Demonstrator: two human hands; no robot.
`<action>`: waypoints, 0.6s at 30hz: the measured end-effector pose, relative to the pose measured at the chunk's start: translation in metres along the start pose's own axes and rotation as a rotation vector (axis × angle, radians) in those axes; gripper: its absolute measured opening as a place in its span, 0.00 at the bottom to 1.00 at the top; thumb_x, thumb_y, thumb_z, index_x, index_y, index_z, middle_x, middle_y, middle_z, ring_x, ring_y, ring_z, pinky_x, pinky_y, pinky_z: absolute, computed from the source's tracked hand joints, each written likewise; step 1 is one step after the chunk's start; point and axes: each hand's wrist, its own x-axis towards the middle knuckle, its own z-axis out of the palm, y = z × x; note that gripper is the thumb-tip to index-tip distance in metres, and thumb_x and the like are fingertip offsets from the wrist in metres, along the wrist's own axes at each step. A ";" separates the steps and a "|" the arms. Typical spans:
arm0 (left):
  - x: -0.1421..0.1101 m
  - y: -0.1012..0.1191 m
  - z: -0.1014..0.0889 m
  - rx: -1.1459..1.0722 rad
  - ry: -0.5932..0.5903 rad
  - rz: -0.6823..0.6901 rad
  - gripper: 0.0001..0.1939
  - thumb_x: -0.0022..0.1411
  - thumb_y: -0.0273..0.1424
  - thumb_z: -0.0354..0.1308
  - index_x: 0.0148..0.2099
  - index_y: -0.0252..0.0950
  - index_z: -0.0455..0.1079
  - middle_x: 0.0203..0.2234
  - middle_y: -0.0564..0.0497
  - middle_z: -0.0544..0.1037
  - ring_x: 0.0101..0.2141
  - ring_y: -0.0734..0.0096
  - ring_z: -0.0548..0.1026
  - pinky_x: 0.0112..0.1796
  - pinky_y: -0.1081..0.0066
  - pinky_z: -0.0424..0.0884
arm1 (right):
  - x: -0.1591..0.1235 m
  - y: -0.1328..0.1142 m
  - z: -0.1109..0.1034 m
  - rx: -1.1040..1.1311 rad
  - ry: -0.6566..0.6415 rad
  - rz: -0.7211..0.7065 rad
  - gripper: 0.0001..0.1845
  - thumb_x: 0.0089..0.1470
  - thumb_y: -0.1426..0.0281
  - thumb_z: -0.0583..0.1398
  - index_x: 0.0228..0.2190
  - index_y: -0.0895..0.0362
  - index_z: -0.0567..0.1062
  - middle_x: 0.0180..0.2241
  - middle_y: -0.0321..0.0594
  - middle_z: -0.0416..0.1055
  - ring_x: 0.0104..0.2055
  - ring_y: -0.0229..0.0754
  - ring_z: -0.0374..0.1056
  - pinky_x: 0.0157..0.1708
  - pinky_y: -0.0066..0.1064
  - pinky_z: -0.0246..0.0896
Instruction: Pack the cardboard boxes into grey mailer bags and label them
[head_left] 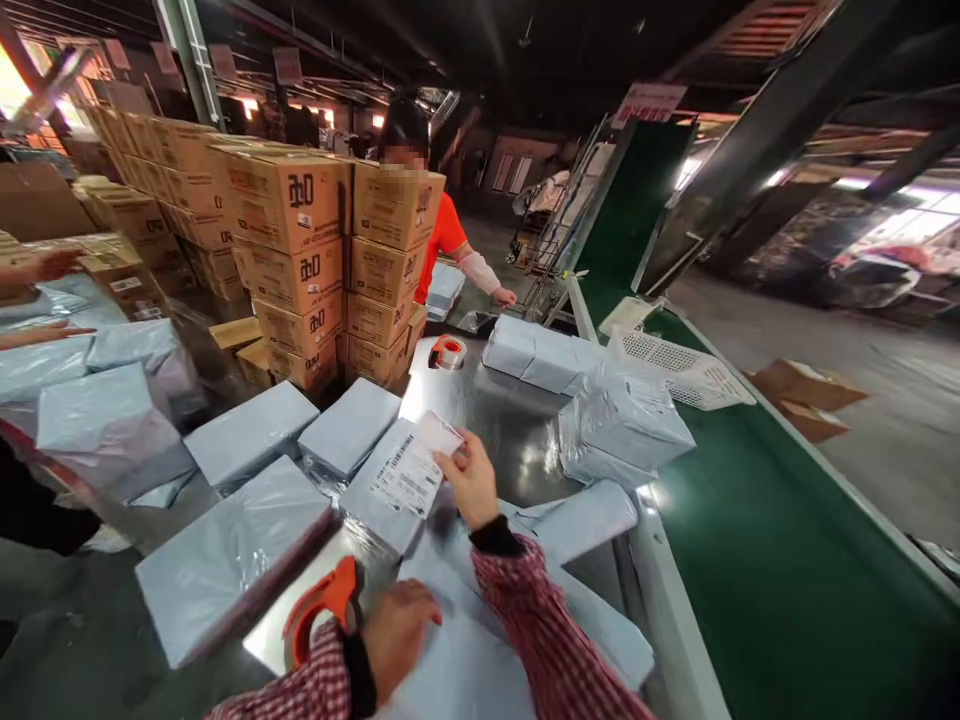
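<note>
My right hand [472,480] is closed in a pinch on the edge of a white shipping label [440,432]. Under that label lies a parcel [382,515] in a pale grey-blue mailing bag, with printed text and barcodes on its top. Nearer to me, my left hand [401,635] rests over pale mailing bags [457,660], fingers loosely spread and holding nothing visible. Just left of it is an orange tape dispenser [322,605], partly hidden by my sleeve. More wrapped parcels [251,432] sit to the left, one of them a large flat parcel [232,545].
A metal table [517,440] bears another tape dispenser [448,352] and wrapped parcels [630,425] at the right. Beyond runs a green conveyor belt [757,540] with a white basket [679,368]. Stacked cartons [285,205] and a co-worker [448,235] stand behind; another person's hands [45,335] show left.
</note>
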 end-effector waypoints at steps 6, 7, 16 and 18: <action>0.035 -0.078 -0.172 0.382 0.326 -0.112 0.17 0.64 0.29 0.48 0.54 0.35 0.66 0.51 0.40 0.74 0.52 0.56 0.71 0.50 0.54 0.70 | 0.115 0.032 0.144 -0.191 -0.141 0.082 0.24 0.46 0.73 0.59 0.48 0.56 0.68 0.31 0.34 0.71 0.22 0.37 0.68 0.26 0.33 0.70; 0.048 -0.094 -0.184 0.481 0.317 -0.105 0.22 0.64 0.33 0.51 0.59 0.33 0.63 0.56 0.37 0.70 0.57 0.52 0.66 0.54 0.51 0.67 | 0.121 0.039 0.157 -0.236 -0.145 0.084 0.25 0.46 0.74 0.59 0.48 0.57 0.68 0.31 0.34 0.71 0.23 0.38 0.69 0.28 0.34 0.71; 0.111 -0.189 -0.162 0.728 -0.118 -0.108 0.31 0.62 0.42 0.57 0.64 0.37 0.61 0.63 0.41 0.63 0.62 0.45 0.59 0.58 0.45 0.60 | 0.127 0.056 0.190 -0.654 -0.191 0.099 0.37 0.48 0.71 0.65 0.59 0.58 0.63 0.54 0.55 0.66 0.50 0.58 0.68 0.50 0.48 0.63; 0.109 -0.192 -0.159 0.720 -0.100 -0.106 0.32 0.61 0.43 0.57 0.65 0.39 0.61 0.63 0.42 0.62 0.63 0.44 0.58 0.59 0.44 0.59 | 0.127 0.055 0.190 -0.728 -0.170 0.064 0.36 0.54 0.66 0.62 0.62 0.58 0.60 0.60 0.61 0.59 0.54 0.61 0.65 0.54 0.54 0.58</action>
